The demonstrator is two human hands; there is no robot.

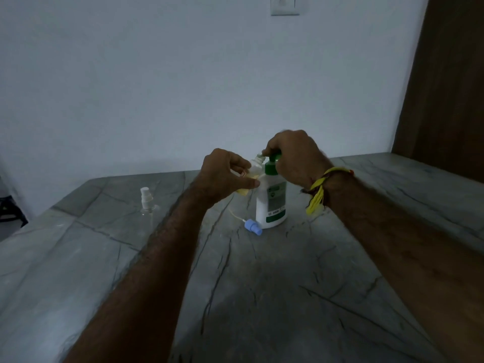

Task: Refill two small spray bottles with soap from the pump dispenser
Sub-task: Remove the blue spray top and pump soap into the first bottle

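Head camera, looking down along two bare forearms to a grey stone-patterned table (262,297) that meets a pale wall (157,87).

A white pump dispenser (272,203) with a green label and green pump top stands upright near the middle of the table. The right hand (293,158) is on top of the pump head, fingers curled down over it. A yellow thread band (319,189) is tied at that wrist.

The left hand (225,174) pinches a small clear spray bottle (251,176) between thumb and fingers. The bottle is uncapped, tilted, with its open neck up at the pump spout. Yellowish liquid shows in its lower part. It is held in the air just left of the dispenser, touching or almost touching it; which one cannot be told.

A pale blue spray cap (253,227) with a thin dip tube lies on the table at the dispenser's base, on its left.

A second small spray bottle (148,203), clear with a white spray top on, stands upright well to the left, close to the table's left edge.

The table surface is open in front, between the forearms, and to the right. A brown wooden panel (445,87) rises at the far right. A switch plate (285,5) sits high on the wall.

Count: one dispenser, two spray bottles, one loose cap.
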